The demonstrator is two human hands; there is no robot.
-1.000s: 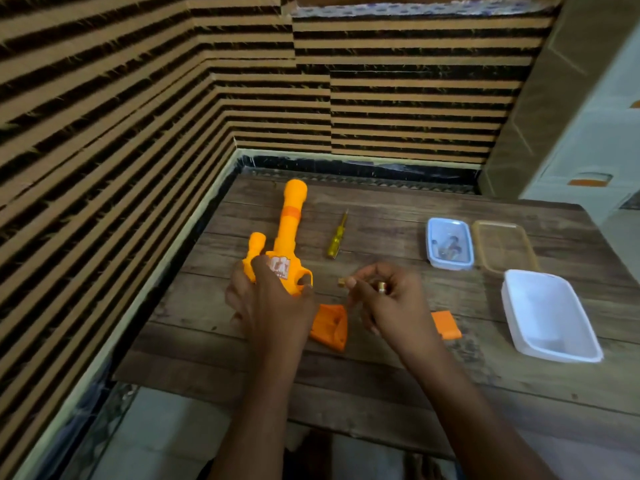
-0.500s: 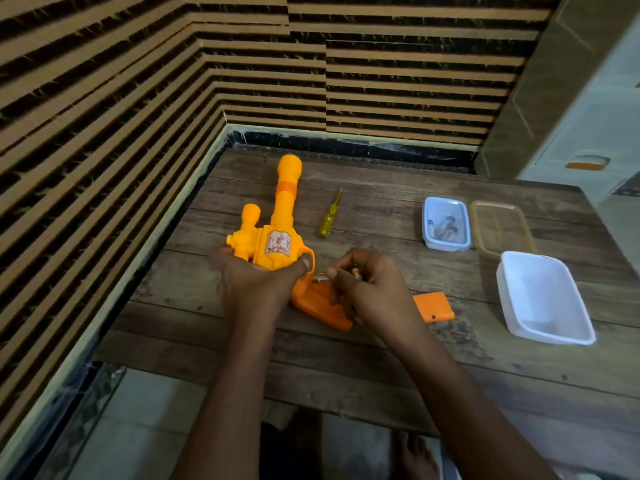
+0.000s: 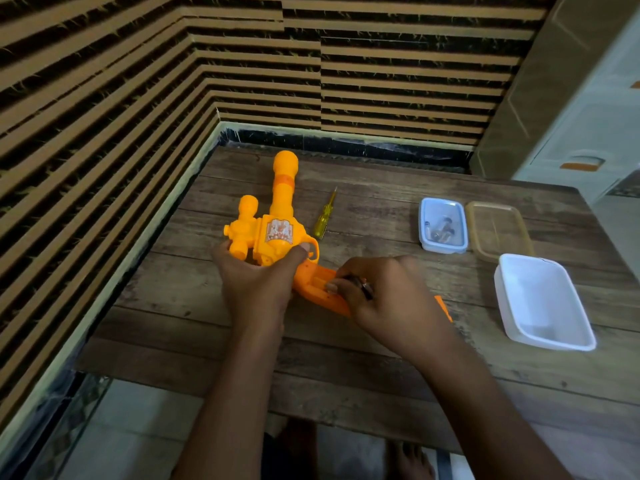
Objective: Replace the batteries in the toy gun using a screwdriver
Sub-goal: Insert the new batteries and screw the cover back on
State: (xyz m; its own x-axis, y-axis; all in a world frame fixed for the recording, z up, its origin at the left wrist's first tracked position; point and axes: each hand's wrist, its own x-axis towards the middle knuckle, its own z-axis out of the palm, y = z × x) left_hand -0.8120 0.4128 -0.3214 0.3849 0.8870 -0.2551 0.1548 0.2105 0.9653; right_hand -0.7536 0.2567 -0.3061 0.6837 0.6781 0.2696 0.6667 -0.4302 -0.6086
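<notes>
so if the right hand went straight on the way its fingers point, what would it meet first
Probably the open battery compartment in the handle of the toy gun: the right hand, pinching a battery, points left at it, fingertips about at its edge. The left hand lies just beyond.

Bare forearms point(image 3: 235, 393), bare left hand point(image 3: 258, 282), bare right hand point(image 3: 388, 299), bare feet point(image 3: 412, 459), perhaps dark clothing point(image 3: 287, 459) between them
</notes>
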